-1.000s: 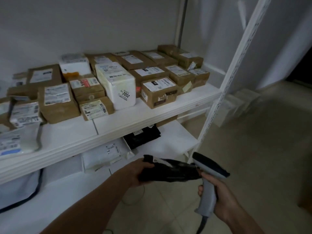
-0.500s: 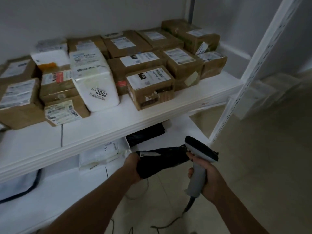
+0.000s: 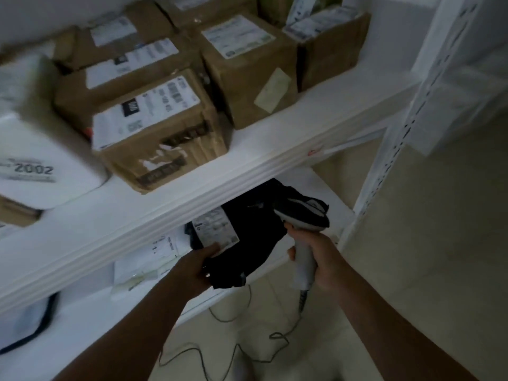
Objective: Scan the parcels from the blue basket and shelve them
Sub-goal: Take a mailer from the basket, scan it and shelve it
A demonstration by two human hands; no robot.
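Two hands meet at the front edge of the lower shelf (image 3: 82,320), near its right end. The left hand (image 3: 196,266) grips a black parcel (image 3: 255,237) by its near corner, thumb lying on the white label (image 3: 214,229). The parcel sits half under the upper shelf (image 3: 192,193); whether it rests on the lower board cannot be told. The right hand (image 3: 320,259) is wrapped round the handle of a grey scanner (image 3: 305,220), whose head is just beside the parcel's right side. A white flat parcel (image 3: 143,265) lies left of it. Cardboard boxes (image 3: 156,127) and a white parcel marked 2002 (image 3: 41,160) crowd the upper shelf. A cable (image 3: 233,350) loops on the floor.
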